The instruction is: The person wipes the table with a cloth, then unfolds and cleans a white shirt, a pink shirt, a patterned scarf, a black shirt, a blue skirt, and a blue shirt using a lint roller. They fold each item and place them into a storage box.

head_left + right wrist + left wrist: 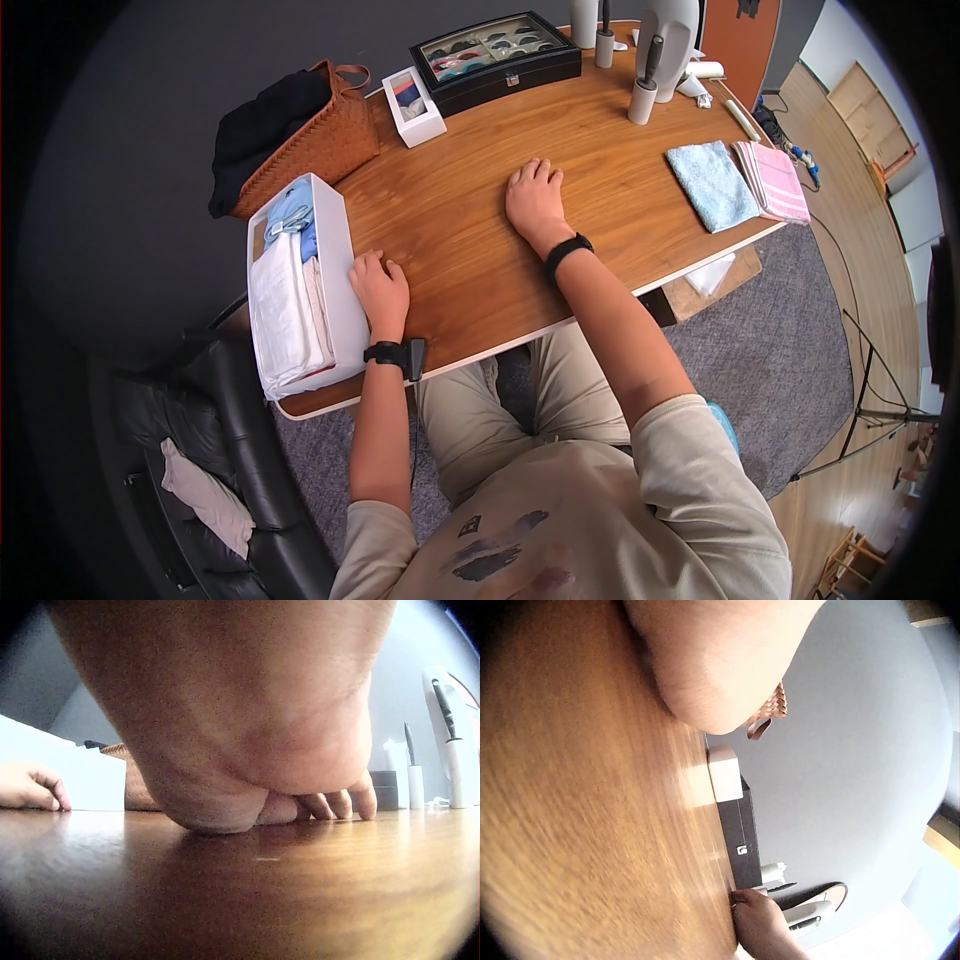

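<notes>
My left hand [382,295] rests on the wooden table [450,240] with loosely bent fingers and nothing in it. It lies right beside the long wall of a white box [341,265], which holds folded white cloth [285,320] and blue cloth [290,212]. Farther out, at the table's middle, my right hand [538,205] rests palm down and holds nothing. In the right wrist view its relaxed fingers [342,804] touch the tabletop. A folded light blue towel [712,185] and a folded pink towel [772,182] lie side by side at the right edge.
A woven brown basket [310,150] with black cloth stands at the left edge. Along the back are a small white box [425,128], a black display case [545,80] with a clear lid and a white holder [643,103] with a dark handle. A black sofa [270,500] is lower left.
</notes>
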Available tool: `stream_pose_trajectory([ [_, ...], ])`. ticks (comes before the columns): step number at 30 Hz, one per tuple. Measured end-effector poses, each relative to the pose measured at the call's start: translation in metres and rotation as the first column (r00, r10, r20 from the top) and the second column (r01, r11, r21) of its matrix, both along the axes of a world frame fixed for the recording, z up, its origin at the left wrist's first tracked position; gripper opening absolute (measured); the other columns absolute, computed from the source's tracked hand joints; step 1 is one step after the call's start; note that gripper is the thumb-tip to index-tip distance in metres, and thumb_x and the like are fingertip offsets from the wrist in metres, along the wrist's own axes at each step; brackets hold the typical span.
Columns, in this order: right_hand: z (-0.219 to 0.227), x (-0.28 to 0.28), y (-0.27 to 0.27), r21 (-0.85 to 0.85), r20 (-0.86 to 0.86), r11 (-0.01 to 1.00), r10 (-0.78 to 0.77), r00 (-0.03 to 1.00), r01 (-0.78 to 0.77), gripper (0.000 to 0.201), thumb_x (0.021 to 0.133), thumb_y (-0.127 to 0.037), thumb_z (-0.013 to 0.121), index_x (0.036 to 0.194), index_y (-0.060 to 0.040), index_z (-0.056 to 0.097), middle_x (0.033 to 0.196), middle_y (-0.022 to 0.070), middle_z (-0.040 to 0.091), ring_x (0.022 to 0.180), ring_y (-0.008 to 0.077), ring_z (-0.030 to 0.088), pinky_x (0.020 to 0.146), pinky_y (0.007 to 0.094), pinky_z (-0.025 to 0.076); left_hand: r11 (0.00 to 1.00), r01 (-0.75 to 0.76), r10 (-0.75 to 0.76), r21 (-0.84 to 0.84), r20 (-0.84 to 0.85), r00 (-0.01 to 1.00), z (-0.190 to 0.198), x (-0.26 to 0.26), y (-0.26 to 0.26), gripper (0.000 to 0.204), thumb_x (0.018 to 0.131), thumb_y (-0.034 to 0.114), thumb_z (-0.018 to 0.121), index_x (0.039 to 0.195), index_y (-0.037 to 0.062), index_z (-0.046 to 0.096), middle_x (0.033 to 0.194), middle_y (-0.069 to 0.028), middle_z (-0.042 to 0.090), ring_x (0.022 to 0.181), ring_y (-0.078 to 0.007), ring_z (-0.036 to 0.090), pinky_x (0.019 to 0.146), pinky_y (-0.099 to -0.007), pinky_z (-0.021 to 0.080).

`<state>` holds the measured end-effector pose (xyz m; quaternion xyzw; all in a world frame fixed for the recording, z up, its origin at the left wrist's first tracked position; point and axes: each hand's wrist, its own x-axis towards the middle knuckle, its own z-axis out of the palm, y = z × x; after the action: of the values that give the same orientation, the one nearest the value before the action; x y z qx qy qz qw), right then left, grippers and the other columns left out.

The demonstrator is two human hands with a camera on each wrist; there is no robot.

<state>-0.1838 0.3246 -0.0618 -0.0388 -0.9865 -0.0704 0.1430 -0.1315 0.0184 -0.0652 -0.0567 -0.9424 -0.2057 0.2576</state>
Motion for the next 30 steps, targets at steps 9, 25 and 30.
stream_pose_trajectory([
  [9, -0.003, -0.001, 0.000, -0.012, -0.015, 1.000, 0.000, 1.000, 0.000, 0.049, 0.109, -0.025, 0.047, 0.142, 0.0059, 0.064, 0.153, 0.0307, 0.058, 0.143, 0.0488, 0.054, 0.114, 0.0661, 0.044, 1.000, 0.004, -0.004, -0.005, -0.003, 1.000, 0.001, 0.001, 0.000, 0.024, 0.097, 0.008, 0.065, 0.117, -0.0044, 0.068, 0.126, -0.0237, 0.065, 0.121, -0.0443, 0.056, 0.108, -0.0524, 0.045],
  [25, 0.000, -0.004, 0.000, -0.041, 0.034, 0.999, -0.001, 0.999, 0.002, 0.049, 0.109, -0.026, 0.047, 0.143, 0.0033, 0.065, 0.155, 0.0309, 0.056, 0.147, 0.0510, 0.049, 0.116, 0.0679, 0.040, 0.941, 0.173, -0.254, 0.292, 0.268, 0.929, 0.036, 0.009, -0.005, 0.019, 0.098, 0.007, 0.068, 0.112, -0.0044, 0.074, 0.127, -0.0222, 0.071, 0.120, -0.0410, 0.066, 0.105, -0.0466, 0.053],
  [30, -0.003, -0.003, 0.002, -0.006, 0.026, 1.000, 0.005, 1.000, -0.005, 0.049, 0.108, -0.024, 0.046, 0.144, 0.0027, 0.064, 0.156, 0.0305, 0.056, 0.147, 0.0503, 0.049, 0.116, 0.0673, 0.041, 0.950, 0.230, -0.238, 0.212, 0.015, 0.971, 0.157, 0.060, -0.006, 0.017, 0.100, 0.007, 0.069, 0.112, -0.0031, 0.074, 0.130, -0.0215, 0.071, 0.123, -0.0385, 0.067, 0.108, -0.0435, 0.053],
])
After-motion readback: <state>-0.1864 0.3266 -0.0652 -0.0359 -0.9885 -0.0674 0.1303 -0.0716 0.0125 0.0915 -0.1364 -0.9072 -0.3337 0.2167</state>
